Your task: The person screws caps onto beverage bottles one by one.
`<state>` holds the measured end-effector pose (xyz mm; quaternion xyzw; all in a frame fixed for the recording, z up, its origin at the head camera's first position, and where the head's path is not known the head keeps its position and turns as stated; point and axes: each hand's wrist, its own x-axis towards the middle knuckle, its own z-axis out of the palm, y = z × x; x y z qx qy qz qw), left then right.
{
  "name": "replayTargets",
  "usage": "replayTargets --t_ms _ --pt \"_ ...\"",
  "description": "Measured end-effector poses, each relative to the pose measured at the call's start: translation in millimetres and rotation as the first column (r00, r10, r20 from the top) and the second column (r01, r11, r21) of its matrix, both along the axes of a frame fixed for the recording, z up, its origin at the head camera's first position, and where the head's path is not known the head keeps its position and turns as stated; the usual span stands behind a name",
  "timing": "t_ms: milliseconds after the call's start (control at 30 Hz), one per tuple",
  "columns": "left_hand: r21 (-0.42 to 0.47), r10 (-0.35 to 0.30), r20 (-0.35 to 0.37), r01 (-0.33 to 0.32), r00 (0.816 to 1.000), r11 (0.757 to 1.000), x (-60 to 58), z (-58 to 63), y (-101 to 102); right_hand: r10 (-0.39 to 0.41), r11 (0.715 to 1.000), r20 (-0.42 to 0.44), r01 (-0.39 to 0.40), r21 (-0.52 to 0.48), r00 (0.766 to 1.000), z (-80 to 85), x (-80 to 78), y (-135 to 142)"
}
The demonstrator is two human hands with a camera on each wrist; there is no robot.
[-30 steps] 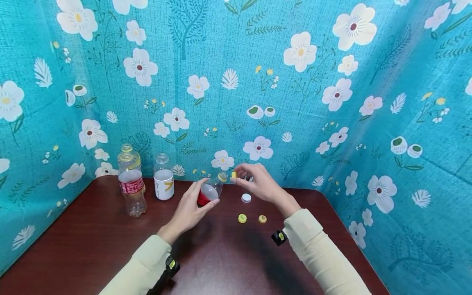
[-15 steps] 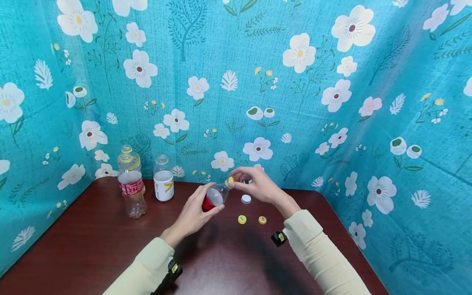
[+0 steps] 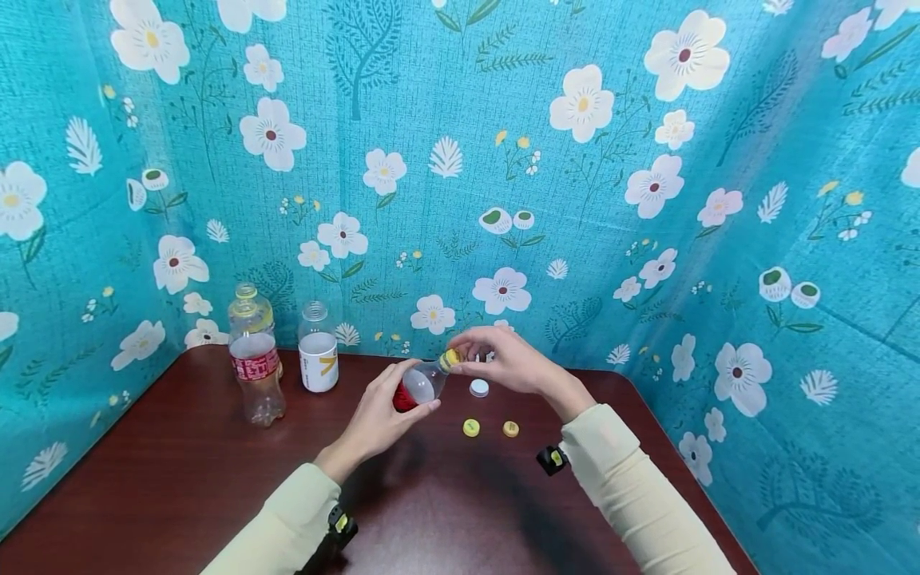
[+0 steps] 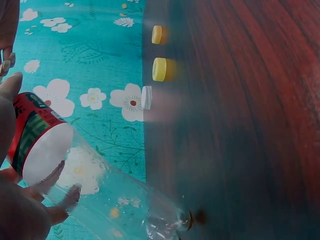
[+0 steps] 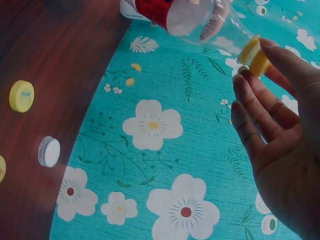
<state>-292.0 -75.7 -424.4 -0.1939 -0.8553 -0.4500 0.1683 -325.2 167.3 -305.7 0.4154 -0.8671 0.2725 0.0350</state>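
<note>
My left hand (image 3: 378,407) grips a clear plastic bottle (image 4: 115,185) round its red label (image 4: 37,125). The bottle leans with its neck toward the right. At its mouth my right hand (image 3: 506,359) pinches a yellow bottle cap (image 5: 258,62) between thumb and fingers. The right wrist view shows this cap right against the yellow ring of the neck. In the head view the left fingers and palm hide the lower part of the bottle.
A white cap (image 3: 479,388), a yellow cap (image 3: 470,428) and an orange-yellow cap (image 3: 510,429) lie on the dark wooden table (image 3: 431,511). Uncapped bottles stand at the back left, including a red-labelled bottle (image 3: 256,367) and a white-labelled bottle (image 3: 319,359). A blue flowered curtain (image 3: 446,192) encloses the table.
The left hand has brought the bottle slightly right, and the right hand has set the yellow cap against its mouth. The two were apart a second ago.
</note>
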Motion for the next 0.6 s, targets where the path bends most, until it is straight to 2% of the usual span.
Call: replayTargets --t_ms 167,233,433,600 --pt "-0.038 0.005 0.019 -0.004 1.0 0.999 2.1 2.8 -0.9 0.039 0.999 -0.009 -0.039 0.03 0.999 5.8 0.6 1.1" --pt "-0.042 0.002 0.024 -0.001 1.0 0.999 2.8 3.3 -0.8 0.031 0.999 -0.003 -0.031 0.032 1.0 6.7 0.2 0.5" --pt "-0.035 -0.022 0.007 0.023 1.0 0.999 4.3 2.0 0.0 -0.035 0.998 -0.002 0.035 0.049 0.999 5.9 -0.3 -4.0" --pt "-0.033 -0.048 0.004 0.048 0.999 0.998 4.4 1.4 -0.3 -0.117 0.987 -0.086 0.125 0.097 0.989 3.1 1.0 -7.3"
